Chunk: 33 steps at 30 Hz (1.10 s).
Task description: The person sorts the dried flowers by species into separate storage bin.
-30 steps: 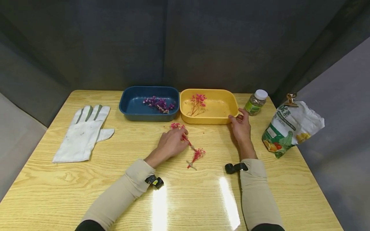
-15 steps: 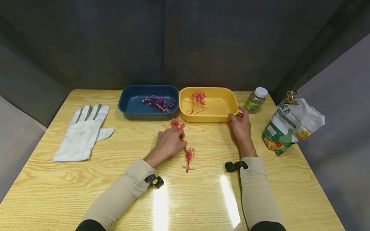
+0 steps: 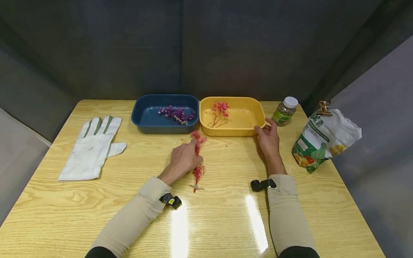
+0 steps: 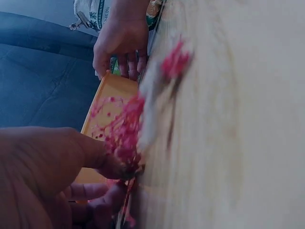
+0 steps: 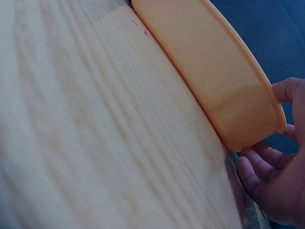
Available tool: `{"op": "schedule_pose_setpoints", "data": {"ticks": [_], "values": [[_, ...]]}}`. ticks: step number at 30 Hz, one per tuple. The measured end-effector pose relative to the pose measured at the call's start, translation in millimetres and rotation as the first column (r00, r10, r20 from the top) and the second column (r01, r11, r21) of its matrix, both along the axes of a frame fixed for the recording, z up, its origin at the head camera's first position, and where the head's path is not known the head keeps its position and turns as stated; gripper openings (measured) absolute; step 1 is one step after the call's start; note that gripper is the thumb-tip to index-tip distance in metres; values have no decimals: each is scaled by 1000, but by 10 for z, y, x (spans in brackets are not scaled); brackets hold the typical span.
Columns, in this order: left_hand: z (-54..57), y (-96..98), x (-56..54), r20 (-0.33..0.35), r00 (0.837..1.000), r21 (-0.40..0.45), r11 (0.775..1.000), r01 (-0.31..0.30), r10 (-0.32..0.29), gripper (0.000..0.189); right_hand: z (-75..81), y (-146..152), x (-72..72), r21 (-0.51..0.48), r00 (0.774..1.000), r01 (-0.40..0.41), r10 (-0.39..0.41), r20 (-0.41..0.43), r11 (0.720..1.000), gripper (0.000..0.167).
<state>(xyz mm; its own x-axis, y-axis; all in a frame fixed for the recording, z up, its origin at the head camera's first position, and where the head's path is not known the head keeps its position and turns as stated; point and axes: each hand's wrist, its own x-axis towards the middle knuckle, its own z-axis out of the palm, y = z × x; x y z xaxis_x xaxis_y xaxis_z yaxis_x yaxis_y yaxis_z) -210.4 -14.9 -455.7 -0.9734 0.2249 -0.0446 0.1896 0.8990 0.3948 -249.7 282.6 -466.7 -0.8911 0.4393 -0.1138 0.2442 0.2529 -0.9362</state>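
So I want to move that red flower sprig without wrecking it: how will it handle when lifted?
The red flower sprig probably weighs almost nothing; its stems look thin. It seems brittle: red crumbs lie scattered on the table. The left hand pinches it, so a gentle grip likely suffices.

Red sprig (image 3: 198, 171) now swung leftward.

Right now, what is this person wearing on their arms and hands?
Both hands are bare: the left hand and the right hand wear no gloves. Each forearm has a close-fitting beige sleeve over a black layer near the elbow. A small black device is strapped at each wrist; the left one shows a yellow spot.
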Motion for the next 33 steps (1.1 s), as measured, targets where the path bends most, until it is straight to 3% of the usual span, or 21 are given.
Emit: {"op": "schedule_pose_setpoints", "data": {"ticks": [6, 11, 15, 18, 24, 28, 33], "values": [[17, -34, -6, -40, 998, 109, 993, -33, 38, 43, -22, 22, -7, 17, 1000, -2, 2, -2, 1000, 58], [18, -40, 0, -159, 987, 268, 963, 31, 13, 35, -44, 43, -14, 24, 1000, -4, 4, 2, 1000, 59], [40, -38, 26, -217, 976, 343, 937, 73, 4, 27, -42, 42, -9, 17, 1000, -2, 2, -2, 1000, 59], [68, -48, 59, -197, 980, 396, 914, 90, -11, 26, -34, 33, -5, 16, 1000, -5, 5, -4, 1000, 58], [154, -53, 144, -72, 994, 509, 855, 104, -79, 36, -22, 37, -9, 24, 1000, -8, 8, 9, 1000, 59], [246, -24, 206, -68, 991, 533, 836, 131, -112, 38, -32, 35, -11, 8, 1000, -13, 13, 10, 1000, 59], [363, 42, 200, -121, 984, 512, 841, 175, -131, 36, -45, 32, -15, 5, 1000, -19, 19, -1, 1000, 59]]}}
